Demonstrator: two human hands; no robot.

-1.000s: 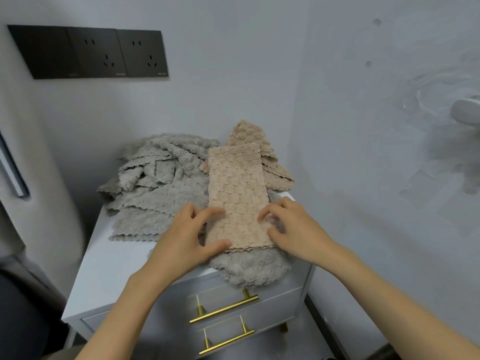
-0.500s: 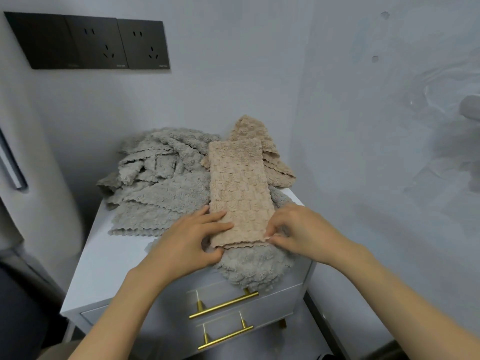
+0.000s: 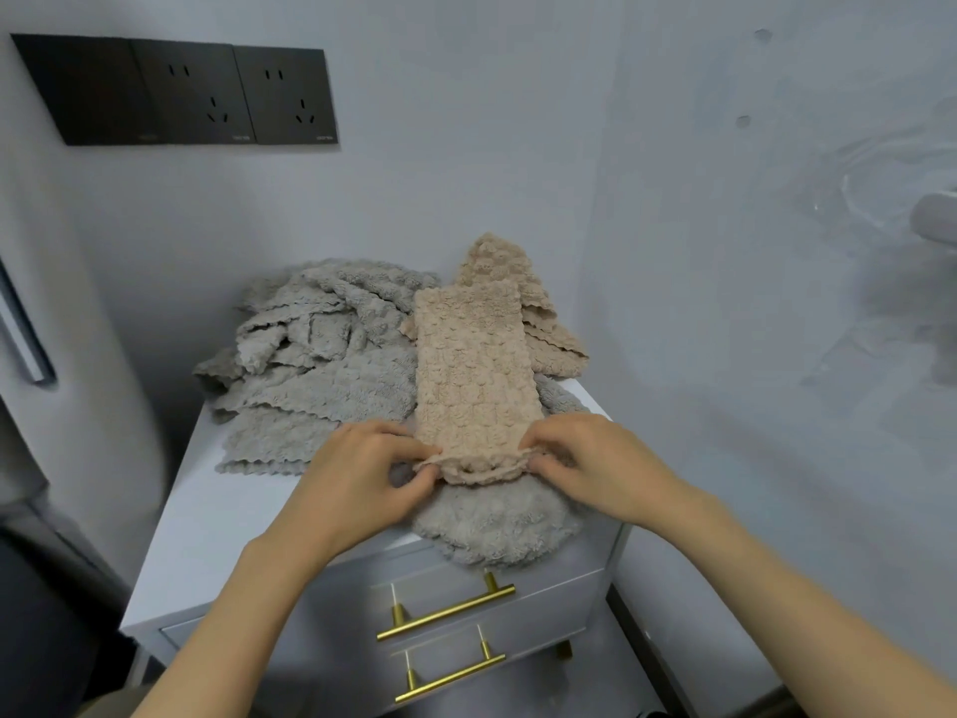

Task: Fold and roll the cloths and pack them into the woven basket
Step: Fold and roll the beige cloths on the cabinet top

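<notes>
A beige cloth [image 3: 474, 365], folded into a long strip, lies on a pile of cloths on the white cabinet [image 3: 217, 515]. Its near end is curled up into the start of a roll. My left hand [image 3: 357, 484] pinches the left corner of that near end. My right hand [image 3: 595, 463] pinches the right corner. A heap of grey cloths [image 3: 321, 355] lies to the left, and one grey cloth [image 3: 497, 526] hangs over the cabinet's front edge under the strip. More beige cloths [image 3: 549, 329] lie behind on the right. No woven basket is in view.
The cabinet stands in a corner between two pale walls, with black wall sockets [image 3: 181, 93] above left. Two drawers with gold bar handles [image 3: 448, 611] face me. Bare cabinet top shows at the front left.
Both hands slid down to the strip's near end, took hold of its corners and turned the edge up and over into a first curl.
</notes>
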